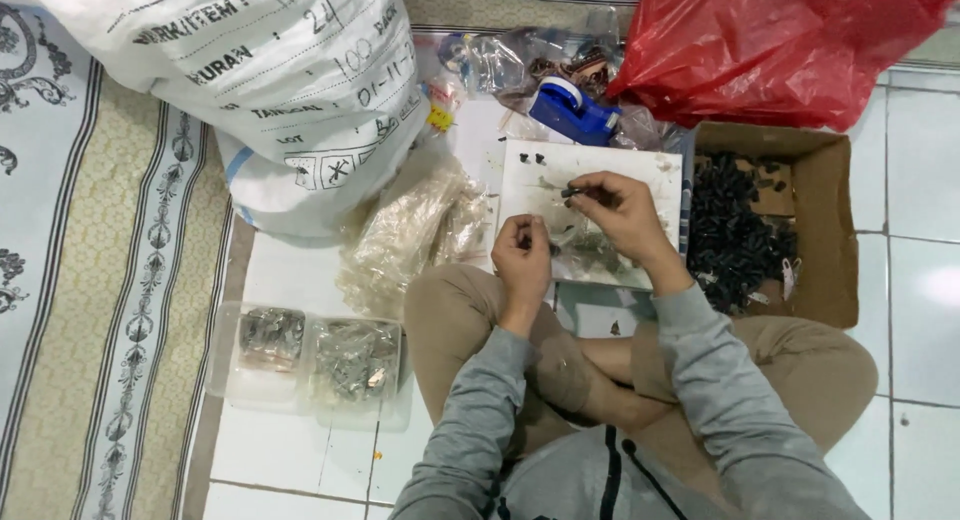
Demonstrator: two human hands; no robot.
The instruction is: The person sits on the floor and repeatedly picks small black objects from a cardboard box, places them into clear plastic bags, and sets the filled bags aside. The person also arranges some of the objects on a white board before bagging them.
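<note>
Head view looks down on a person sitting cross-legged on a tiled floor [930, 310], with a patterned rug [90, 280] along the left edge. Far left, a big white woven sack [270, 70] leans over the rug's border. Near it, on the tiles, two clear plastic tubs [310, 360] sit side by side, each with a heap of small greyish pieces. Just right of the sack lies a pile of small clear bags [410, 235].

At the middle, a white board [640, 170] lies flat on the floor as the work surface. The left hand [522, 262] is clenched over its near edge, fingertips pinched on something too small to make out. The right hand [620, 215] hovers above the board, thumb and forefinger grasping a small dark part [570, 192]; two more dark bits [532, 159] rest at the board's far left corner. A blue tape dispenser [572, 110] sits beyond the board, and a red plastic bag [780, 40] bulges at the far right. Right of the board, an open cardboard box [835, 230] holds a mound of small black parts [735, 235].

I judge this to be the joining step: one piece in each hand, apart, not yet mated. Bringing them together would call for lining the dark part up squarely with whatever the left hand pinches, then pressing lightly.
</note>
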